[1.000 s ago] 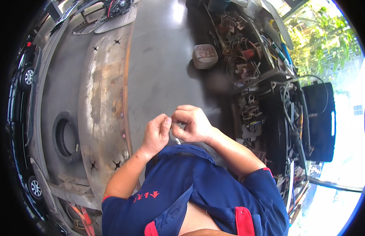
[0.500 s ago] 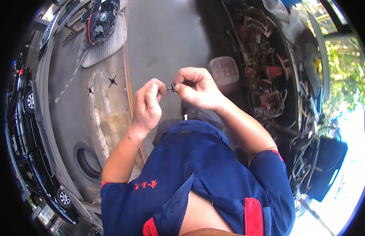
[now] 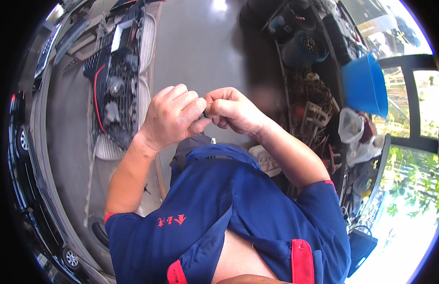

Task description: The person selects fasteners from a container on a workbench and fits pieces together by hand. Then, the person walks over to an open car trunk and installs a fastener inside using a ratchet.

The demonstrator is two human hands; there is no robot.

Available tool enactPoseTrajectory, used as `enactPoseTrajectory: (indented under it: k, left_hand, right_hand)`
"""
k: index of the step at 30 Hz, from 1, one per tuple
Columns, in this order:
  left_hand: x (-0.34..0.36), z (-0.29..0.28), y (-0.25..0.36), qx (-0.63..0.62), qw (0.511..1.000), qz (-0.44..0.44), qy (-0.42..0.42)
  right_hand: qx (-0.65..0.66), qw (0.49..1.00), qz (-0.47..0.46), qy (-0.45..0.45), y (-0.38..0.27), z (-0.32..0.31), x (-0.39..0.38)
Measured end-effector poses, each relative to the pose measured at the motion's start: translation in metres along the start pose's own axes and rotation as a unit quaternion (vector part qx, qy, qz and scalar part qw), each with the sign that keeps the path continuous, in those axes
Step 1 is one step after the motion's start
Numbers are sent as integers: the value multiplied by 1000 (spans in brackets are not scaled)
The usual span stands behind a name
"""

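Observation:
In front of my waist, a small dark clip-like piece [image 3: 203,115] is caught between my two hands, mostly hidden by the fingers. My left hand [image 3: 174,115] is closed, its thumb and forefinger pinching the piece from the left. Fingers curled, my right hand [image 3: 236,111] grips it from the right side. The fingertips of both hands almost meet around it, so its exact kind cannot be made out.
A black car grille assembly [image 3: 116,90] with a red strip lies on the bench to the left. On the right, a shelf holds a blue bucket [image 3: 365,87], a dark bin [image 3: 304,48] and piled metal parts. A tyre [image 3: 100,231] rests at lower left, beyond it a black car.
I have moved forward along the bench, and the grille assembly is now closer beside me. My left hand has turned knuckles-up and closed over the small piece; both hands are nearer together.

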State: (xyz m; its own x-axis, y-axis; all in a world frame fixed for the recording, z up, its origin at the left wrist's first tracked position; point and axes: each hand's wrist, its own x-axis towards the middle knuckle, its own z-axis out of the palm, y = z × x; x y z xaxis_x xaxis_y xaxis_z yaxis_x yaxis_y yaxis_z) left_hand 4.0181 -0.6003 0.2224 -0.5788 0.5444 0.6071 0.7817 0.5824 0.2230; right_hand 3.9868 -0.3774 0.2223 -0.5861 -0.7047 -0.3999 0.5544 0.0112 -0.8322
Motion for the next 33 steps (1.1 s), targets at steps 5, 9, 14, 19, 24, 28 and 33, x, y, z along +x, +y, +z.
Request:
enactPoseTrajectory:
  k: [5,9,14,19,24,28,33]
  left_hand:
    - [120,11,-190,0,999,54,-2]
    - [193,44,-342,-18,999,44,19]
    - [292,95,-535,-13,998,-13,65]
    - [383,100,-698,-40,986,-102,128]
    - [469,118,-903,58,990,-72,104]
    - [541,157,-1080,25,998,-33,55]
    - [684,178,-1262,16,1000,11,2]
  right_hand:
    - [25,996,-61,57,-129,-78,132]
    - [8,993,-86,75,-219,-155,254]
    - [0,988,-151,29,-322,-276,424]
    - [-67,985,-157,-6,-470,-347,575]
    - [-177,984,-29,-15,-607,-442,737]
    - [-180,983,7,-33,-683,-539,872]
    - [-210,977,5,-37,-825,-654,994]
